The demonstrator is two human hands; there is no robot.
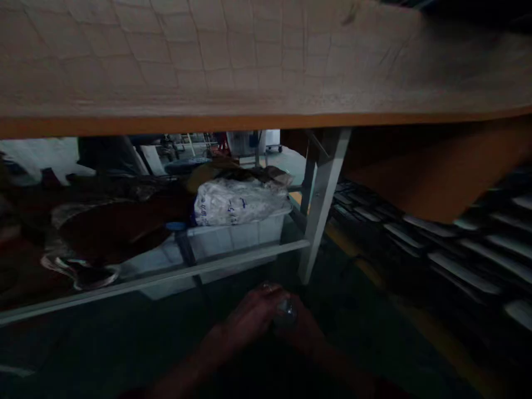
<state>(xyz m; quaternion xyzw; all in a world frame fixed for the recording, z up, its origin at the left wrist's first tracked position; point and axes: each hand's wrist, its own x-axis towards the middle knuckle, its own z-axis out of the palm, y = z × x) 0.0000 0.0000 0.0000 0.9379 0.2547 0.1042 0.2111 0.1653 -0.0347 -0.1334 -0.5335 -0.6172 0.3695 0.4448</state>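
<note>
Two bare hands in view, both low and in dim light, in front of the desk [233, 66] and below its near edge. Left grip [257, 307]: fingers curled, knuckles up. Right grip [300, 321]: brought against the left, mostly in shadow. I read both as closed around a small glossy object [285, 313], which sits between them; too dark for me to tell what it is or which fingers bear on it.

Under the near edge, toward the right, I note a metal leg [326, 205], with a lower rail [245, 257] running left from it. Behind the rail: a whitish bin [239, 235], carrying a crumpled pale bag [241, 202] with blue print. Left of the bag, a blue round piece [175, 226]; farther left, a dark brown bundle [116, 230] edged with clear plastic.

Beyond the leg on the right, rows of pale slats [463, 271], blurred.
</note>
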